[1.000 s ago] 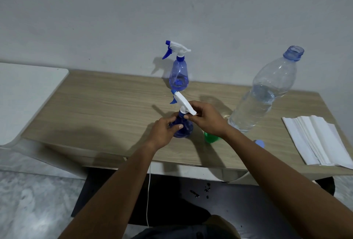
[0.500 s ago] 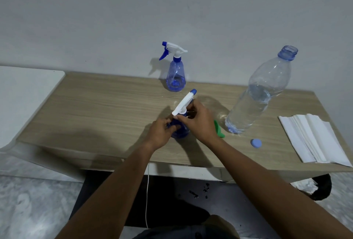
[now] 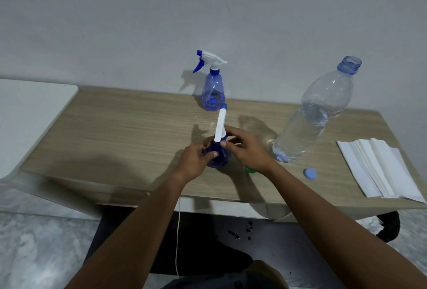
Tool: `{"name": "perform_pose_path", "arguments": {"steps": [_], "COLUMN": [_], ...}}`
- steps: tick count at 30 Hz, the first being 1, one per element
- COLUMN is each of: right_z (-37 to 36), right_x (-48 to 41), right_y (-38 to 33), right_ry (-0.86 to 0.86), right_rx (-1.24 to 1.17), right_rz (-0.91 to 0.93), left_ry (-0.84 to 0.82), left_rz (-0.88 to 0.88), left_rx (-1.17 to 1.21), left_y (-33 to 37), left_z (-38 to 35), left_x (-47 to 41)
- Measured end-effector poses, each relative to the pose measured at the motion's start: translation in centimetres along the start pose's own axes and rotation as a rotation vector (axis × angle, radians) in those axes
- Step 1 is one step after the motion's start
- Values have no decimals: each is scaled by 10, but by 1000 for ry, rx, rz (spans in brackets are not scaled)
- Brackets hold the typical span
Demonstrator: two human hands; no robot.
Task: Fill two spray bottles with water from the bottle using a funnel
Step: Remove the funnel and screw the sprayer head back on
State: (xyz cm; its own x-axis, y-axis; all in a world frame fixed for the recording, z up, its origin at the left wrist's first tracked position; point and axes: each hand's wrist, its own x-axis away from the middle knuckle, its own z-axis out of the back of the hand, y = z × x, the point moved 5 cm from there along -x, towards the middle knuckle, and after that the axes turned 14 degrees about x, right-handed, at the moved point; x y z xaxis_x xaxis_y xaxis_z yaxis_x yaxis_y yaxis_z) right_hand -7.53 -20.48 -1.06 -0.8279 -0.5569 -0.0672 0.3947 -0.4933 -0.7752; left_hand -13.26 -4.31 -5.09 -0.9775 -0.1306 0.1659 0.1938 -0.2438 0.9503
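While the left hand [image 3: 196, 158] grips the spray bottle [image 3: 217, 158], right hand [image 3: 247, 150] pinches its collar.

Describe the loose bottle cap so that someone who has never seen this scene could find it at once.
On the wooden table, look at the right half, where a large uncapped water bottle stands. The cap lies on bare wood between that bottle's base and the stack of white paper towels. It is the only small, round, light blue disc there.

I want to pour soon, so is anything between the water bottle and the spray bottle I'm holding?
Yes: the spray head sits on the spray bottle, covering its opening, and your right hand lies between it and the water bottle.
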Motion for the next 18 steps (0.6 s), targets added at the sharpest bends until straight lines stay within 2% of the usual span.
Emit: {"name": "perform_pose_path", "arguments": {"steps": [6, 13, 18], "right_z": [-2, -16, -12], "right_x": [-4, -1, 5], "right_y": [0, -3, 2], "right_ry": [75, 303, 306], "right_rx": [-38, -32, 3], "right_rz": [-55, -178, -213], "left_ry": [-18, -30, -47], "left_rz": [-17, -73, -105], "left_rx": [22, -15, -14], "left_y": [4, 12, 17], "left_z": [0, 1, 0], "left_x": [2, 5, 7]}}
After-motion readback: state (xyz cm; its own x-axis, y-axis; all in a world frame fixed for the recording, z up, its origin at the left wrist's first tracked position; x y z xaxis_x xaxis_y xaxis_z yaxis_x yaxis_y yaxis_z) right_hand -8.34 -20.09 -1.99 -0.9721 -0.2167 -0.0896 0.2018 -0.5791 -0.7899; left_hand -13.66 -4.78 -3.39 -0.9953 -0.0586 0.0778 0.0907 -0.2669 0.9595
